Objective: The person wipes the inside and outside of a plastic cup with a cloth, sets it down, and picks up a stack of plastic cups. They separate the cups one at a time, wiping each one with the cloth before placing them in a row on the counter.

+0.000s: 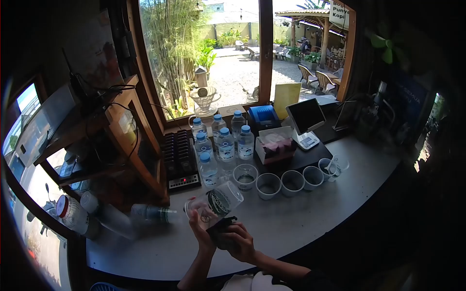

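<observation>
clear printed cup [221, 201] sits tilted above the counter [291, 218], near the water bottles [225, 145]; on my feed its long axis slants from lower left to upper right, and i can't tell which end is the mouth. i see the left hand [203, 236] grasping it, the right hand [240, 242] gripping a dark object [219, 236] just below.

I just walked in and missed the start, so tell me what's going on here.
Someone's left grip holds a clear printed cup, tilted, above a pale counter. The right grip holds a dark item, too dim to identify, close by the cup. Beyond them, a row of cups stands on the counter near blue-capped water bottles. A stack of cups lies on its side to the left.
</observation>
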The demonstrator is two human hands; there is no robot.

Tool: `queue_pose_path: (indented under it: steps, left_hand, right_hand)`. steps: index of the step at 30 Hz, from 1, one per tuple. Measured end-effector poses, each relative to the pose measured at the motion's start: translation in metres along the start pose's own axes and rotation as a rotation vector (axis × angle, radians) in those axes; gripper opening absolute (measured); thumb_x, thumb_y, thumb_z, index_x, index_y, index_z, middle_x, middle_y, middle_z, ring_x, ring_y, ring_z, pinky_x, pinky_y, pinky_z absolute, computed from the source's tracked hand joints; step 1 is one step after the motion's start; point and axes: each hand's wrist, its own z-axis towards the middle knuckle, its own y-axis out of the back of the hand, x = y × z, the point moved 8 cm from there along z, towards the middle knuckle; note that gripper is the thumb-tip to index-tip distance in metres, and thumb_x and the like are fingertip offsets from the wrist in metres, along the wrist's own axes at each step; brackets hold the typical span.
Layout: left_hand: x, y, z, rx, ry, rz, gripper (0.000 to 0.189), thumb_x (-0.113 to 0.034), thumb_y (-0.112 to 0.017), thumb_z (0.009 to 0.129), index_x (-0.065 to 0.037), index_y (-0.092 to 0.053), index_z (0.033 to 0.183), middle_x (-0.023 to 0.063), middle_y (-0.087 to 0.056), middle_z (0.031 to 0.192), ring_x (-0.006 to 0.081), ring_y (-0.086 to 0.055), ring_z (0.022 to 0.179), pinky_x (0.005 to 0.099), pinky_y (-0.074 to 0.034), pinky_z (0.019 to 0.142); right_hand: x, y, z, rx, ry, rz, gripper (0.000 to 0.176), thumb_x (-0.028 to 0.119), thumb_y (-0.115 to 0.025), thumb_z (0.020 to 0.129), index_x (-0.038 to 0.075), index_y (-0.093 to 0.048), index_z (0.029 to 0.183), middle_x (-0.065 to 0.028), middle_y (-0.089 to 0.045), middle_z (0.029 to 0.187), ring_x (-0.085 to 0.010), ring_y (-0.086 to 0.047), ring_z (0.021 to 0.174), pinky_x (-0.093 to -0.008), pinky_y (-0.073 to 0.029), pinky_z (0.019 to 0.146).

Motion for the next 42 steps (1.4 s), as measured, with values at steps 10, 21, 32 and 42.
queue_pose_path:
  steps: [10,21,32,42]
  left_hand:
    - [0.056,-0.181,-0.031,0.531,-0.320,1.308,0.083,-0.029,-0.082,0.064,-0.018,-0.044,0.137,0.0151,-0.041,0.126,0.0326,-0.043,0.117,0.0437,-0.041,0.094]
    - [0.227,-0.320,-0.047,1.046,-0.072,1.013,0.120,-0.032,-0.089,0.062,-0.012,-0.008,0.148,0.0188,-0.034,0.140,0.0317,-0.042,0.128,0.0394,-0.052,0.089]
    - [0.381,-0.286,-0.040,1.047,0.281,1.160,0.097,-0.050,-0.069,0.080,0.002,-0.019,0.145,0.0250,-0.024,0.147,0.0379,-0.031,0.135,0.0427,-0.042,0.102]
    - [0.394,-0.268,-0.033,0.966,0.351,1.098,0.092,-0.047,-0.068,0.082,-0.002,-0.019,0.146,0.0255,-0.025,0.147,0.0388,-0.031,0.135,0.0436,-0.033,0.108]
  right_hand:
    - [-0.009,0.233,0.007,0.145,-0.296,-0.295,0.013,0.015,-0.070,0.078,0.003,-0.070,0.077,-0.0134,-0.053,0.120,-0.0136,-0.058,0.058,-0.0298,-0.049,0.057]
    - [-0.042,0.385,-0.031,0.152,-0.414,-0.518,0.035,0.016,-0.075,0.072,0.020,-0.073,0.106,-0.0245,-0.032,0.140,-0.0420,-0.040,0.129,-0.0450,-0.040,0.104]
    - [-0.153,0.469,-0.054,-0.149,-0.608,-0.572,0.041,0.017,-0.073,0.071,0.025,-0.071,0.111,-0.0246,-0.028,0.143,-0.0402,-0.034,0.133,-0.0428,-0.033,0.109]
    - [-0.163,0.467,-0.067,-0.143,-0.806,-0.589,0.043,0.023,-0.073,0.074,0.024,-0.068,0.116,-0.0279,-0.032,0.138,-0.0419,-0.037,0.130,-0.0418,-0.037,0.105]
